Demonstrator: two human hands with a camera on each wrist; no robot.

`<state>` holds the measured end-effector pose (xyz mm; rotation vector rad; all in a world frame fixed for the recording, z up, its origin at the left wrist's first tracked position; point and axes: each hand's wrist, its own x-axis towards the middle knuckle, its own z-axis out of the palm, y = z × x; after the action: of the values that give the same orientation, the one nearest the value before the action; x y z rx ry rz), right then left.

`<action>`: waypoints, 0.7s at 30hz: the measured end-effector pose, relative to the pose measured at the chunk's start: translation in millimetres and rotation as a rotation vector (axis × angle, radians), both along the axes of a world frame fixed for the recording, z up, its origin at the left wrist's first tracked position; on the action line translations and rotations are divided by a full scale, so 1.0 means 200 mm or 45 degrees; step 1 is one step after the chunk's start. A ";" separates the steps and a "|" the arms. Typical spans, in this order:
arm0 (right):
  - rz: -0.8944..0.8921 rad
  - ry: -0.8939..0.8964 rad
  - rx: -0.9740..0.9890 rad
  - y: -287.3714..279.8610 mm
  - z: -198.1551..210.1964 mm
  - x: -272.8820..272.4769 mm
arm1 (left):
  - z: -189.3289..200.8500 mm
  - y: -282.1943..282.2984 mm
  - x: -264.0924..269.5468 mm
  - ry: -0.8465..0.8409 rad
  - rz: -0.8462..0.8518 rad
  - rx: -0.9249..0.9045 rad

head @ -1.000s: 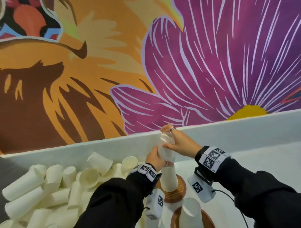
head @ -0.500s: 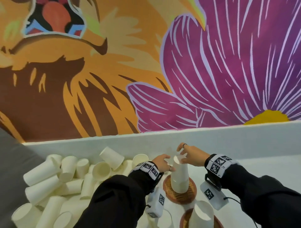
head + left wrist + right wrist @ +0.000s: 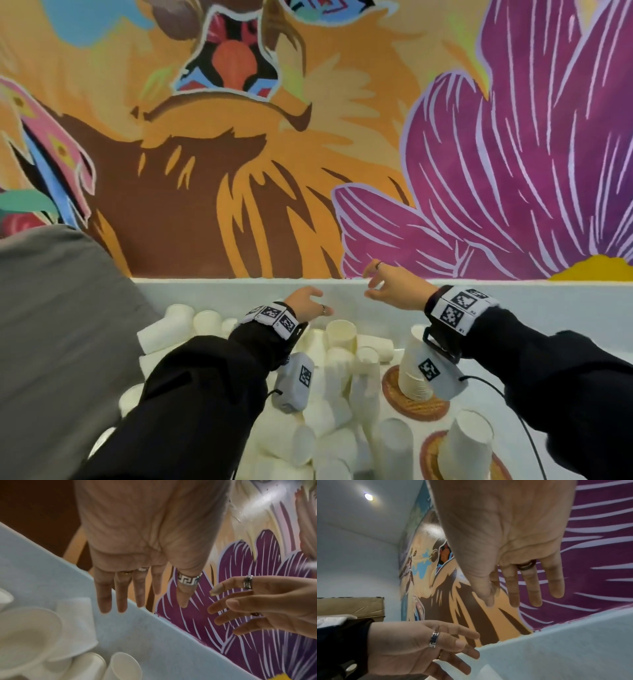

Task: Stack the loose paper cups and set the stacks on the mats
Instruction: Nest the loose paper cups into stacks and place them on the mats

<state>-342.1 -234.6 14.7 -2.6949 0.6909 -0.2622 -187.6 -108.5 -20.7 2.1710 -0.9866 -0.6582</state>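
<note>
Both hands hang empty in the air above the table's back edge. My left hand (image 3: 308, 303) has straight, spread fingers (image 3: 120, 595) over the pile of loose white paper cups (image 3: 329, 387). My right hand (image 3: 387, 286) is raised a little to its right with relaxed fingers (image 3: 530, 588). Below my right wrist a stack of upside-down cups (image 3: 412, 373) stands on a round woven mat (image 3: 411, 407). A second stack (image 3: 466, 445) stands on another mat (image 3: 430, 455) nearer to me.
A low white wall (image 3: 219, 294) borders the table at the back, with a painted mural behind it. A grey cushion (image 3: 58, 325) lies at the left. A cable (image 3: 520, 421) runs from the right wrist camera across the table.
Both hands have let go of the cup stack, which now stands on the far mat, and have lifted away from it. The left hand has moved left toward the loose cups.
</note>
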 end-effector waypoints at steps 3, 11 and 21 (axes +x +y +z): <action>0.046 0.029 0.031 0.13 -0.01 0.13 | 0.03 0.17 0.13 -0.007 0.050 -0.006; 0.163 0.145 0.118 0.37 -0.17 0.52 | -0.03 0.56 0.51 -0.037 0.229 0.018; -0.029 0.542 0.018 0.55 -0.50 0.91 | -0.23 0.87 0.98 -0.408 0.390 0.347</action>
<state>-160.2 -124.7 -84.4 -2.7536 0.8342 0.3214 8.2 65.2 -66.7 2.6581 -0.7241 -0.3180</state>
